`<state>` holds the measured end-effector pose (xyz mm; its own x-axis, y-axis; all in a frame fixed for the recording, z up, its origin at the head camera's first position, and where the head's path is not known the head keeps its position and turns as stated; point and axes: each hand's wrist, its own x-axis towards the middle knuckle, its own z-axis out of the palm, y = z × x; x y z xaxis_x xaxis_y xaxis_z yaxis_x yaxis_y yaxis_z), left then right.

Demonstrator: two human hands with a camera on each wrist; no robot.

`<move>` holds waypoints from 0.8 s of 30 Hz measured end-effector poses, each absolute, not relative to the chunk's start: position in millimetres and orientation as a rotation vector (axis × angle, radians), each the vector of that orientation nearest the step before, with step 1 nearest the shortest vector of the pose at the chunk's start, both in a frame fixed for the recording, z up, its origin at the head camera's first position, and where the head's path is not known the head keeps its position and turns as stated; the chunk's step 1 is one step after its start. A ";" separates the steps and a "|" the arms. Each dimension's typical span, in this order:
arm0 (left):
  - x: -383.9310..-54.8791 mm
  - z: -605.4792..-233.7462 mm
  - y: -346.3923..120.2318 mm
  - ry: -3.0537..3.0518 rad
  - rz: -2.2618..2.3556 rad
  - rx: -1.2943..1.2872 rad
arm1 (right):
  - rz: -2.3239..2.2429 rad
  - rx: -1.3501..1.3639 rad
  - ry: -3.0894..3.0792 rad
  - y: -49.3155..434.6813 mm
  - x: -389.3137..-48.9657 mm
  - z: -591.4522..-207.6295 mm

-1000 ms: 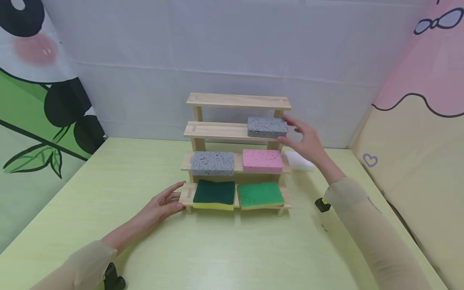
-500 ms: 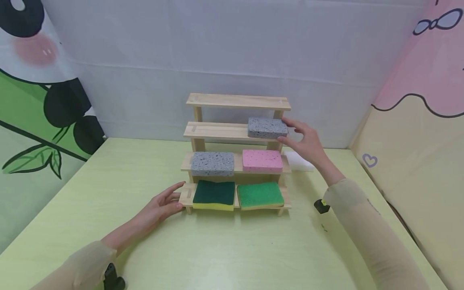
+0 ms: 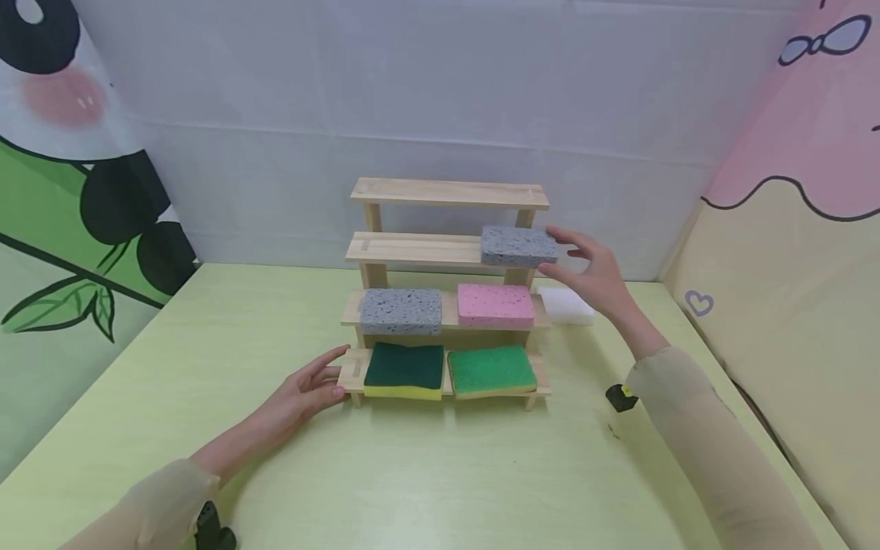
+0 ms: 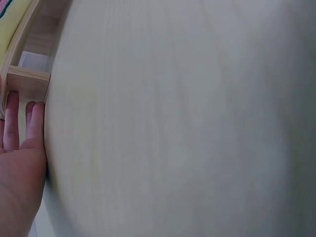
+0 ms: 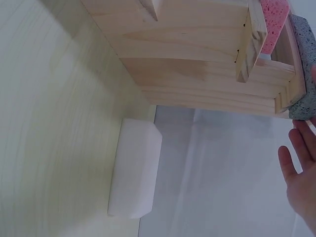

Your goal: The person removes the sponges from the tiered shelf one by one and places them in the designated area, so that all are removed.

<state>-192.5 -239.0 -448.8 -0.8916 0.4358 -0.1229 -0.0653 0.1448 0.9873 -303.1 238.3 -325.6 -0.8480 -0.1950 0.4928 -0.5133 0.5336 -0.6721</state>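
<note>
In the head view my right hand (image 3: 596,276) pinches the right end of a grey speckled sponge (image 3: 519,247) on the third step of a wooden tiered shelf (image 3: 412,249). The sponge's right end juts past the step's end. Fairly straight fingers of my left hand (image 3: 305,389) rest against the left end of the lowest step; the left wrist view shows them beside its wooden leg (image 4: 29,79). A second grey sponge (image 3: 401,311) and a pink sponge (image 3: 496,305) lie on the second step. The lowest holds a dark green and yellow sponge (image 3: 404,367) and a bright green sponge (image 3: 492,370).
A white block (image 3: 566,305) lies on the pale yellow table (image 3: 440,473) behind the shelf's right side, and the right wrist view shows this white block (image 5: 136,168) nearer. A pale cloth backdrop (image 3: 275,191) stands behind. Printed panels close off both sides.
My right hand has shifted slightly right, drawing the upper grey sponge with it, and the sponge has turned a little. My left hand stays at the lowest step.
</note>
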 end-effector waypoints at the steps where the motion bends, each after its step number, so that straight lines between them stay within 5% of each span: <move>1: -192.4 -448.9 -239.1 2.046 1.799 0.354 | 1.232 0.572 -2.424 239.4 -302.6 -325.4; 12: -191.2 -447.5 -238.8 2.044 1.799 0.340 | 1.263 0.495 -2.393 247.8 -269.6 -305.8; 24: -193.3 -449.3 -239.1 2.037 1.808 0.362 | 1.312 0.415 -2.279 296.6 -272.6 -313.1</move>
<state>-193.3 -239.1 -449.3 -0.8901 0.4402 -0.1179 -0.0649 0.1336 0.9889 -272.6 296.6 -313.1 -0.8411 -0.0245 0.5403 -0.4795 0.4959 -0.7240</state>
